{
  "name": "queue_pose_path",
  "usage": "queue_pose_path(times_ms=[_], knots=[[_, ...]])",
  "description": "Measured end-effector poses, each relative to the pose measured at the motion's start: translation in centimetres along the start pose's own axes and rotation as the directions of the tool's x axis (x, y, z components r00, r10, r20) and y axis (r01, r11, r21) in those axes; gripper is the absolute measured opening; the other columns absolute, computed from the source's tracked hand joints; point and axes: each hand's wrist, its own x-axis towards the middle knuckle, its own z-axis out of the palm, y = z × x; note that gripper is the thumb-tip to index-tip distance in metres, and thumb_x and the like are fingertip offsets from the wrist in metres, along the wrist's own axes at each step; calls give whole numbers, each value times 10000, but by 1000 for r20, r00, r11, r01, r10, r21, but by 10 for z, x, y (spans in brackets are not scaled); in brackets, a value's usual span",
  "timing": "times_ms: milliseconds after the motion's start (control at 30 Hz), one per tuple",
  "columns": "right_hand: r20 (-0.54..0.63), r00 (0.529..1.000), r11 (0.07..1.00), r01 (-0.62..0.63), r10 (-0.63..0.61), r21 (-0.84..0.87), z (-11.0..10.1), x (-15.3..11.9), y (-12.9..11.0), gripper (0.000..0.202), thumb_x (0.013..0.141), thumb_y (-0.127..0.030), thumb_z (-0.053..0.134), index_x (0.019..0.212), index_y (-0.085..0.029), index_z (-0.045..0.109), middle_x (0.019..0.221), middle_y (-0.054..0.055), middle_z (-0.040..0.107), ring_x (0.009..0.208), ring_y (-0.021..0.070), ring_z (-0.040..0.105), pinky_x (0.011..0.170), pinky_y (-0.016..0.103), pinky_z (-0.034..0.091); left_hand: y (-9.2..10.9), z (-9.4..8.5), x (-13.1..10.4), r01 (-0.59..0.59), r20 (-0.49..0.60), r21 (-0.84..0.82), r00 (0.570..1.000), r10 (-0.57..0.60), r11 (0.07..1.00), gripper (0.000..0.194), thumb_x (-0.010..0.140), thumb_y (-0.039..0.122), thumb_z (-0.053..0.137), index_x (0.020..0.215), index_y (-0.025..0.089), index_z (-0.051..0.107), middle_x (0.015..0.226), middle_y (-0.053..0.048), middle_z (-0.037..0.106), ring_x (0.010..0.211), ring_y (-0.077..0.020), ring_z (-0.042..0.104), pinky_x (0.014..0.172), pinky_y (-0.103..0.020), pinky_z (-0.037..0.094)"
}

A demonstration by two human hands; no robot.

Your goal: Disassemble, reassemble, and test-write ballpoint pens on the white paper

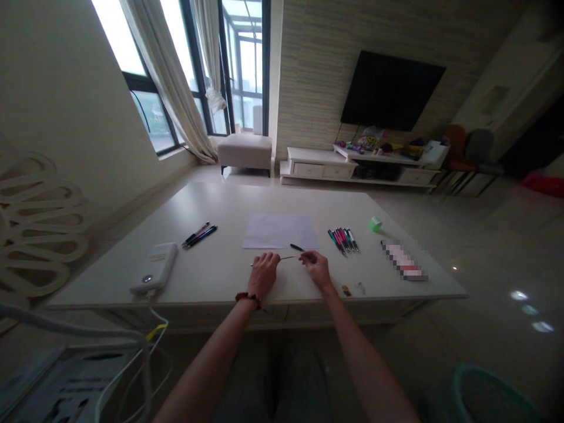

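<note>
The left hand (263, 274) was closed on a thin rod (288, 257), its fingers bent over it, with the dark end reaching out over the table (220, 211) toward the right hand (316, 269). The right hand's thumb and fingers were drawn together just beside that end; whether they gripped anything was too small to tell. A black pen part (296, 247) lay tilted at the near right edge of the paper (275, 230), just beyond both hands. A bracelet (248, 298) circled the left wrist. Left of the paper lay dark pens (200, 235), with a white device (157, 265) nearer the table's front edge and a cable (150, 294) running from it. Right of the paper lay a row of coloured pens (342, 240), then a green roll (374, 223) and a pixelated object (403, 260). A small brown piece (346, 290) and a clear piece (360, 287) lay near the front edge, right of the right forearm.
</note>
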Motion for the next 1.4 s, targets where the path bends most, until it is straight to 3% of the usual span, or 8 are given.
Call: queue_pose_path(times_ms=[1033, 1400], knots=[[69, 997, 998, 15, -19, 65, 0, -3, -9, 137, 701, -290, 607, 771, -174, 630, 691, 49, 672, 593, 149, 598, 589, 283, 494, -1, -2, -1, -44, 6, 16, 999, 44, 999, 196, 899, 193, 324, 921, 218, 518, 887, -51, 555, 863, -189, 473, 755, -324, 312], [94, 996, 997, 6, -13, 75, 0, -3, -8, 187, 697, -337, 631, 775, -167, 635, 694, 53, 677, 590, 145, 596, 591, 278, 493, -2, 1, -1, -59, -13, 47, 998, 60, 997, 195, 905, 214, 328, 918, 212, 523, 883, -44, 560, 851, -183, 469, 755, -324, 311]])
